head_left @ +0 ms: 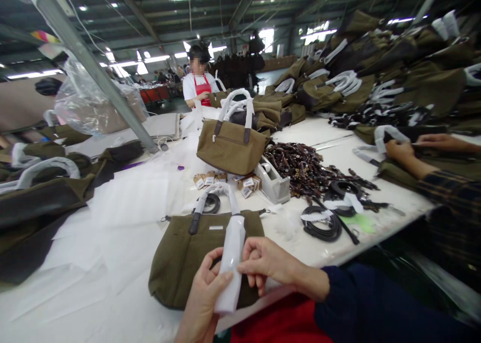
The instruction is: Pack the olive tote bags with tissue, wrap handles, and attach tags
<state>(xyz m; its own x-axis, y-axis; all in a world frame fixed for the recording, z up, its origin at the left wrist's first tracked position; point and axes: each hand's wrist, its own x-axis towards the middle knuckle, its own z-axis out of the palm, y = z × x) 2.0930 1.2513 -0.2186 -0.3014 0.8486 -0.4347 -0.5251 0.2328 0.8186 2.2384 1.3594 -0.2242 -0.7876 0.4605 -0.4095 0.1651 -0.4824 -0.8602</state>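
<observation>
An olive green handbag lies on the white table in front of me, its upper handle wrapped in white paper. A roll-shaped white wrap hangs from the right end of that handle over the bag's front. My left hand grips the lower part of this wrap, thumb on top. On its right side, my right hand pinches at the wrap's edge with thumb and forefinger; the other fingers are curled. Whether a small piece is between those fingertips cannot be made out.
A second olive bag stands behind, beside a white tape dispenser and a pile of dark straps. Coiled black straps lie at right. White sheets cover the left. A co-worker's hands are at far right.
</observation>
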